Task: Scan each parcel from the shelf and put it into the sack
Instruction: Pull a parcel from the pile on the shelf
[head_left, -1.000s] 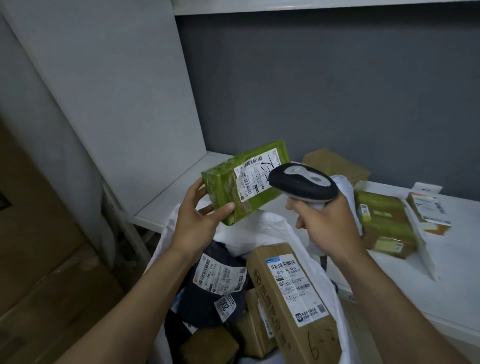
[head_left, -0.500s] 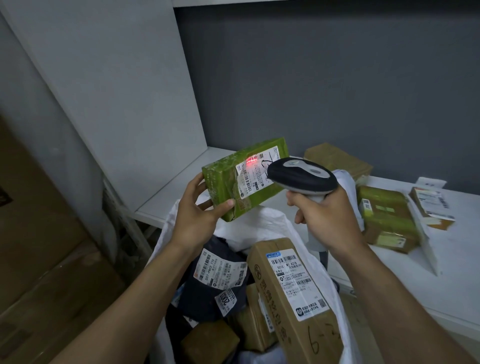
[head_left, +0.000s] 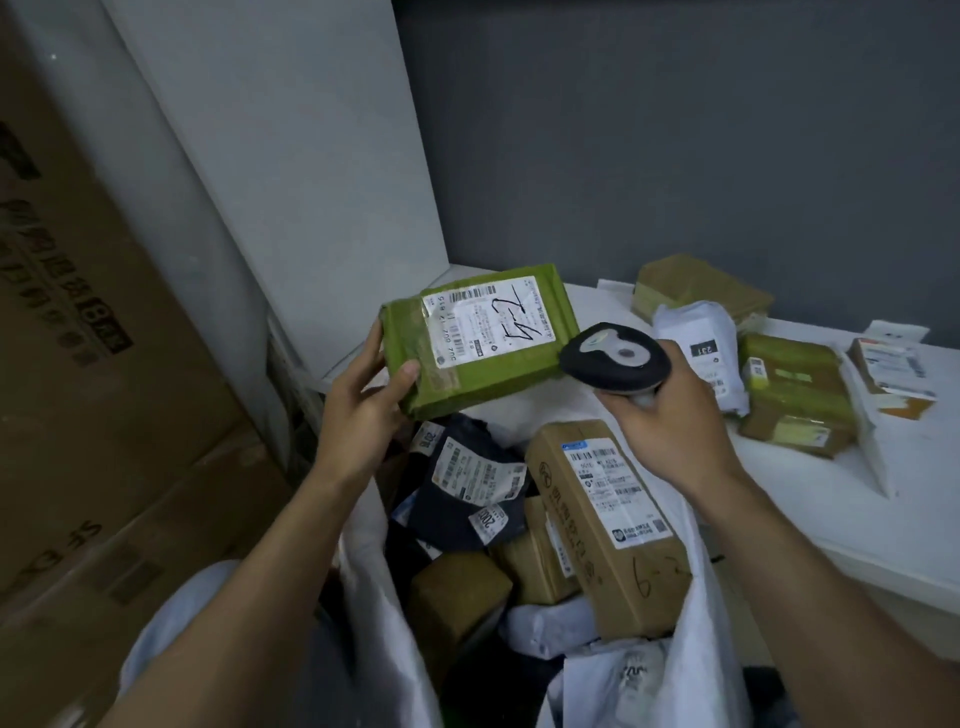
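Observation:
My left hand grips a green parcel by its left end, label face up with black handwriting, just above the open white sack. My right hand holds a black and grey barcode scanner, its head close to the parcel's right edge. No red light shows on the label. The sack holds a long brown box, a dark bag with labels and several smaller parcels. On the white shelf lie a white bag parcel, a green-taped brown parcel and a brown parcel farther back.
A small labelled box sits at the shelf's right end. Large cardboard cartons stand at the left beside a white shelf side panel. A dark grey wall backs the shelf.
The red scan light on the label has gone out. The green parcel has tilted flatter, label up, and dropped lower over the sack. The scanner has swung slightly right and down.

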